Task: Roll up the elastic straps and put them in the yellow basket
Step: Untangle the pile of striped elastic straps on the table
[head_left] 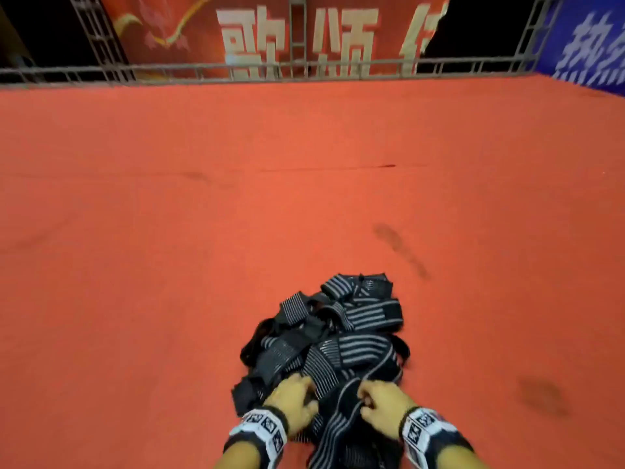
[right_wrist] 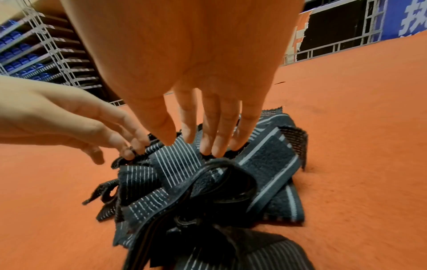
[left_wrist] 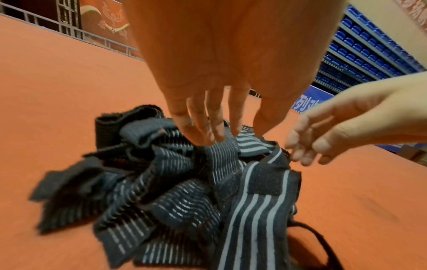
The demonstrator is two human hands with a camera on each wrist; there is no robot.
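A tangled pile of black elastic straps with grey stripes lies on the orange-red carpet, low in the middle of the head view. Both hands reach into its near edge. My left hand has straight fingers whose tips touch a striped strap, with nothing gripped. My right hand sits just to its right. Its fingers point down onto the straps, and the thumb rests beside them with no strap visibly pinched. The yellow basket is not in view.
Orange-red carpet spreads all around the pile. A grey metal truss rail with red and blue banners behind it runs along the far edge. Rows of blue seats rise to one side.
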